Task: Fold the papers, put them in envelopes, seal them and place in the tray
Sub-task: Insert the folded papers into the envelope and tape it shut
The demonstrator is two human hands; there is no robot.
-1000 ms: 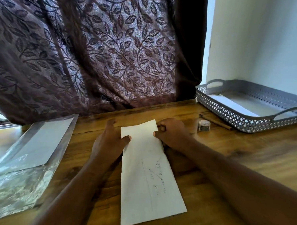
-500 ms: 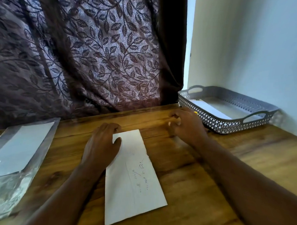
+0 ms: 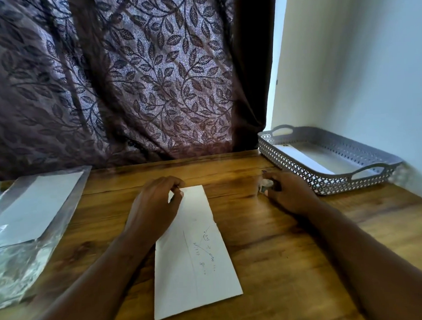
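Between envelope [image 3: 198, 269] and tray [image 3: 302, 171]: grip [image 3: 291, 195] (tape [image 3: 264, 188])

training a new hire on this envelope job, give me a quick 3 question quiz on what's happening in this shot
1. True or false: the tray is empty.
2. The right hand grips: A a pen, B a small tape roll, C the tray's handle.
3. Fill in: the left hand holds the far end of the ___ lying on the table.

Key
1. False: a white envelope lies in it.
2. B
3. envelope
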